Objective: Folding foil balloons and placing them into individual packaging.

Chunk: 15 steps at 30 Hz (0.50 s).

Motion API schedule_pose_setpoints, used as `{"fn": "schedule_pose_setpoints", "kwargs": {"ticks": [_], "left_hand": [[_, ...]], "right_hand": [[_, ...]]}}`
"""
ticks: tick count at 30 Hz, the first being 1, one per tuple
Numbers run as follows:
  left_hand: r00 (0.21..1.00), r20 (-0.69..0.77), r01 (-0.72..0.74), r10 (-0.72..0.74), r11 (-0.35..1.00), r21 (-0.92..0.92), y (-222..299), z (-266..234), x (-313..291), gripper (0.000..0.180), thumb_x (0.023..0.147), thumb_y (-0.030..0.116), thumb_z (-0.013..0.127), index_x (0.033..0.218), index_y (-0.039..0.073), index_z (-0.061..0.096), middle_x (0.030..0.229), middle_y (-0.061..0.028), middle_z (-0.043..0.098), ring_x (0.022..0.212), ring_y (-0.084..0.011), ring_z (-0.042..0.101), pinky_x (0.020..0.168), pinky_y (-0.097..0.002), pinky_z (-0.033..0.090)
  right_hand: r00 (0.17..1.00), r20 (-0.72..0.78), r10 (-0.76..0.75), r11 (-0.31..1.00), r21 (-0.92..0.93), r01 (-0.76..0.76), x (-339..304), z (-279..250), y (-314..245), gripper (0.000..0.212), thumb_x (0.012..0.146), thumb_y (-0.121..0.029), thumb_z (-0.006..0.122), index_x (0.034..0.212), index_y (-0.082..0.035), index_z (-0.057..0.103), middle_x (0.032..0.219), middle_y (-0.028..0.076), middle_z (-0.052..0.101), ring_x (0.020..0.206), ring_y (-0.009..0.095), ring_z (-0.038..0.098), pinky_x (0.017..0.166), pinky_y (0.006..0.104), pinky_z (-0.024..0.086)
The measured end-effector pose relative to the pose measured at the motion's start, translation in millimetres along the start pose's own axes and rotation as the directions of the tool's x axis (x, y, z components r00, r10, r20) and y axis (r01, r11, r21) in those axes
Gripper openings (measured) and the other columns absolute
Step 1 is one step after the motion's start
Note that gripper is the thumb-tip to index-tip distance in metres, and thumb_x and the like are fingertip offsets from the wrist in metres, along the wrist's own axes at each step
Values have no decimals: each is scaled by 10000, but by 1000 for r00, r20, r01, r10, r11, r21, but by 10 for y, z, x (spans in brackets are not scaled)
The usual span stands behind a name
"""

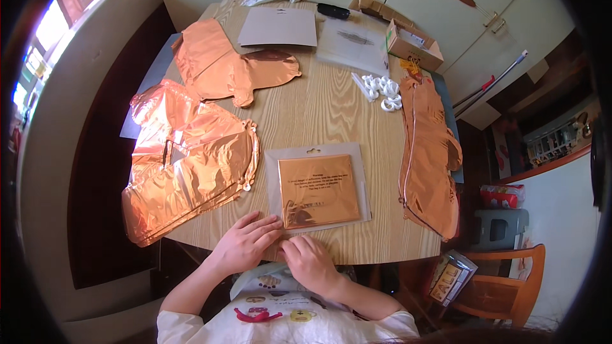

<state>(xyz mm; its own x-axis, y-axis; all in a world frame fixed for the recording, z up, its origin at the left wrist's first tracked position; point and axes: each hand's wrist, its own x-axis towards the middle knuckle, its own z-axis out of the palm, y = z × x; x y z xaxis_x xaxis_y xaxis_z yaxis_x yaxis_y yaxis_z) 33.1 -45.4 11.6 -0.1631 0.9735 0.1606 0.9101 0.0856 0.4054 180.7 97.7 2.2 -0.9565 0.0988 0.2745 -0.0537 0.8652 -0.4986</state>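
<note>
A clear plastic bag (366, 200) with a hanging slot lies flat near the table's front edge. Inside it is a folded copper-coloured foil sheet (319, 185) with dark printing. My left hand (250, 241) rests by the bag's lower left corner, fingers stretched out and fingertips touching it. Just below the bag's lower edge, my right hand (311, 264) is closed, its fingertips pressed together near that corner. Whatever may be between them is hidden. Several flat copper foil balloons lie around: one at the left (191, 159), another behind it (213, 57), and a long one (427, 153) at the right.
White ribbon coils (386, 89) lie at the back right. Behind them are a cardboard box (417, 48), a clear plastic sleeve (350, 41), a grey card (280, 27) and a black object (333, 11). A wooden chair (510, 286) stands right of the wooden table (319, 111).
</note>
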Motion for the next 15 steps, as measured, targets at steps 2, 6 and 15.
{"fn": "schedule_pose_setpoints", "kwargs": {"ticks": [2,6,15], "left_hand": [[1000,2,-6,6,1000,12,9,-9,-2,388,812,142,628,1189,53,607,1290,-80,621,1284,-215,534,1118,-454,359],[1000,0,-4,4,1000,0,32,-37,20,454,810,179,652,1240,54,582,1276,-82,628,1276,-220,540,1110,-453,368],[999,47,-8,8,1000,2,68,-109,25,694,770,332,711,1363,42,497,1273,-107,624,1274,-244,542,1119,-470,354]], "right_hand": [[999,31,17,999,-38,-16,35,-9,-8,119,842,-113,570,937,-42,567,858,81,545,847,237,578,759,366,488],[996,84,2,992,-126,9,122,-3,-4,96,835,-130,555,897,-58,568,831,66,532,826,221,557,735,354,466],[993,112,-41,990,-128,56,112,46,54,110,843,-140,529,895,-49,564,907,95,541,913,253,512,799,387,397]]}}
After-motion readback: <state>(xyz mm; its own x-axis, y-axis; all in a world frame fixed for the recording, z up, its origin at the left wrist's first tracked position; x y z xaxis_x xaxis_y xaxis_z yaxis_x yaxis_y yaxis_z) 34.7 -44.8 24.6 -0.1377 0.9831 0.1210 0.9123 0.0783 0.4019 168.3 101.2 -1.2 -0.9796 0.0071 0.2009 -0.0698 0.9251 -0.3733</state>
